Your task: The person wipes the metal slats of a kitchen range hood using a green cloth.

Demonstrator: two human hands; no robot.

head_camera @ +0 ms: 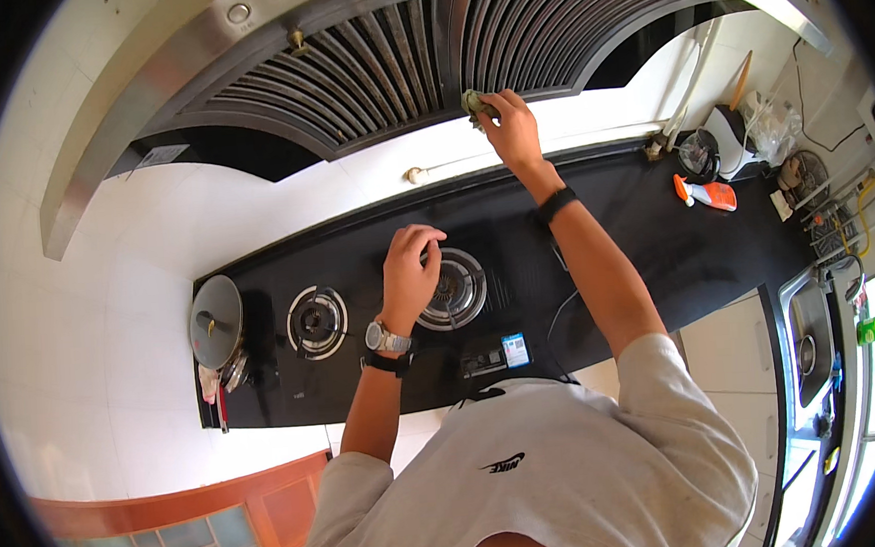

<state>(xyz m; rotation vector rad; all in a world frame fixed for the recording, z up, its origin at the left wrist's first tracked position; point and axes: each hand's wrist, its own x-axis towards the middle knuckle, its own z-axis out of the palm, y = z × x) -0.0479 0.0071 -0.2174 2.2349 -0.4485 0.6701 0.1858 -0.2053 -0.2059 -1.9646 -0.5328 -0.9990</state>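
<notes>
My right hand [513, 130] is raised to the range hood and pinches a crumpled greenish cloth [477, 107]. The cloth is at the lower edge of the slatted hood filters, close to where the left filter [365, 67] and the right filter [543, 30] meet. Over the black gas hob, my left hand [409, 271] hangs with bent fingers and nothing in it, a gap showing between thumb and fingers. It partly covers the right burner [451, 288] from my view. The left burner [316, 322] carries no pot.
A lidded pan [216, 322] stands at the counter's left end. To the right, an orange spray bottle [707, 193] lies on the black countertop [629, 216], near a white and black appliance [730, 139]. A sink [809, 333] is at far right. The metal hood rim [84, 152] curves overhead.
</notes>
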